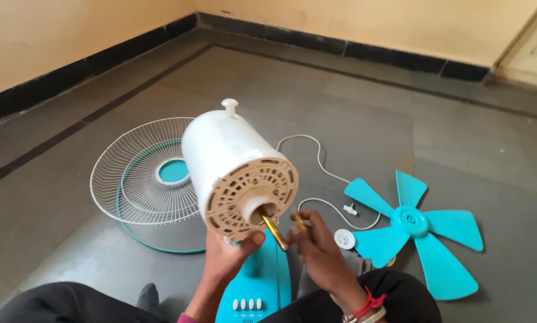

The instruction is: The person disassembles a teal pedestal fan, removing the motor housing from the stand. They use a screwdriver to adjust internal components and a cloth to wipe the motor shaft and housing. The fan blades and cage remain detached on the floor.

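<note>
Grey floor carries a teal fan blade [415, 230], right of the white motor housing [235, 170]. Left hand [226, 254] clamps the housing, shaft toward the person; right hand [316, 248] pinches a screwdriver [275, 233].

I wore black trousers [59, 302] over both legs and a dark grey sock [148, 294] beside the left knee. Beside the teal fan base [256, 287], my right wrist carried a red thread band [369, 302] with a pale bangle [376, 315] just below it. A magenta cuff [187, 317] edged my left wrist.
</note>
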